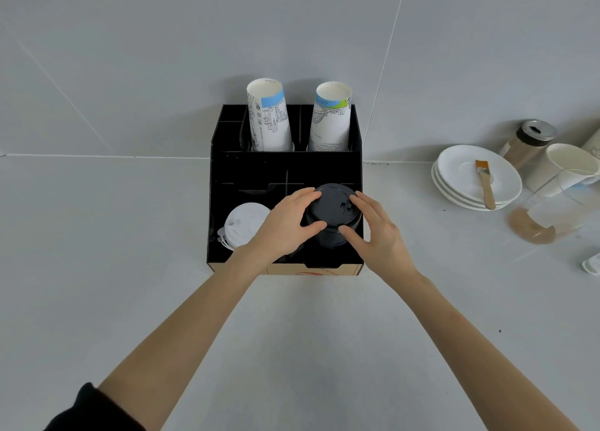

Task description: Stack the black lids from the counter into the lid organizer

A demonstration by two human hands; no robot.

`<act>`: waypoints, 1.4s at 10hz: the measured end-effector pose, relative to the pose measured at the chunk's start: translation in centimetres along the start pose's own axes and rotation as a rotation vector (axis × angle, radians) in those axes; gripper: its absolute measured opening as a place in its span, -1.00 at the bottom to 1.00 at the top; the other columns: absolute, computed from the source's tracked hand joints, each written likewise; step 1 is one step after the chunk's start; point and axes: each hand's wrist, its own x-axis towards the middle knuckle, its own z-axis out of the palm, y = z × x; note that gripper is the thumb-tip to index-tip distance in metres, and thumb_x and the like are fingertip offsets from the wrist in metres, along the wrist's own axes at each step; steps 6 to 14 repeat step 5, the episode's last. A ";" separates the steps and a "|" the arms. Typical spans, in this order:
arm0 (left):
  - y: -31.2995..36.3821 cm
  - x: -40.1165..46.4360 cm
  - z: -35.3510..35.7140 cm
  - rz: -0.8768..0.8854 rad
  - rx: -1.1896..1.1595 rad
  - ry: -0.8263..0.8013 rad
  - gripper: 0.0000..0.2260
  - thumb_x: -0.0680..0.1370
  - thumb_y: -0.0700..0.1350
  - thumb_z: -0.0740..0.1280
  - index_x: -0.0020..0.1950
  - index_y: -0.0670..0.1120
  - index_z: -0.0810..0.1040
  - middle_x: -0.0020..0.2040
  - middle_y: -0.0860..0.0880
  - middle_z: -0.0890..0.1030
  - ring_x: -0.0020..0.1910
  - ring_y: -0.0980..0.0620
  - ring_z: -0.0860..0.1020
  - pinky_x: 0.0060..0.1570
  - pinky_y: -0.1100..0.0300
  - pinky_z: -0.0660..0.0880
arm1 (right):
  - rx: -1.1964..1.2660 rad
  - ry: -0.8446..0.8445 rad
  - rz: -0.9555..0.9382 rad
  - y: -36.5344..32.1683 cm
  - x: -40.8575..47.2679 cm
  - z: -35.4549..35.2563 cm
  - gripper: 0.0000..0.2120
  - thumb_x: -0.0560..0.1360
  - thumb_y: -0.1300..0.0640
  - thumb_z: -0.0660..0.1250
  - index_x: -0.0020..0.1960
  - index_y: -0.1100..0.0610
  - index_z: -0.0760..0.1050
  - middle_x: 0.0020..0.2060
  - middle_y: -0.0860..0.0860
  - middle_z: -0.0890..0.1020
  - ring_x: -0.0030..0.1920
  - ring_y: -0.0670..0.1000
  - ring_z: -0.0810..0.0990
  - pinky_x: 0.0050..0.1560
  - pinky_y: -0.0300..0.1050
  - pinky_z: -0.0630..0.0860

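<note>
Fingers [316, 225] of your left hand [285, 226] and right hand [378, 232] curl narrowly around the stack of black lids [334, 214] | stack sits between your palms, in the organizer's [285, 167] front right slot | white lids [243, 224] just left | paper cups [269, 119] beyond

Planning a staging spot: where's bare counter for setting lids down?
Free: counter in front of the organizer, around both forearms, and left of it. Crowded: the right side, with stacked plates, brush, shaker and cups.
</note>
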 end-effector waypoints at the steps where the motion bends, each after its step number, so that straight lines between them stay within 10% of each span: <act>1: 0.2 -0.2 0.1 -0.007 0.018 -0.009 -0.49 0.49 -0.09 0.29 0.39 -0.10 0.20 0.47 -0.09 0.23 0.43 -0.05 0.21 0.41 0.06 0.17 | -0.001 0.005 -0.003 0.0 -0.2 0.0 -0.52 0.46 0.14 0.31 0.33 0.14 0.25 0.38 0.08 0.33 0.37 0.07 0.31 0.36 -0.08 0.26; 14: 1.9 0.0 -2.7 -0.009 0.220 -0.061 -0.48 0.51 -0.02 0.24 0.39 -0.16 0.15 0.47 -0.14 0.19 0.41 -0.14 0.23 0.36 -0.13 0.27 | -0.306 -0.054 -0.041 -3.5 1.1 -2.6 -0.43 0.47 0.04 0.27 0.39 0.11 0.12 0.46 0.11 0.16 0.45 0.10 0.14 0.45 0.10 0.13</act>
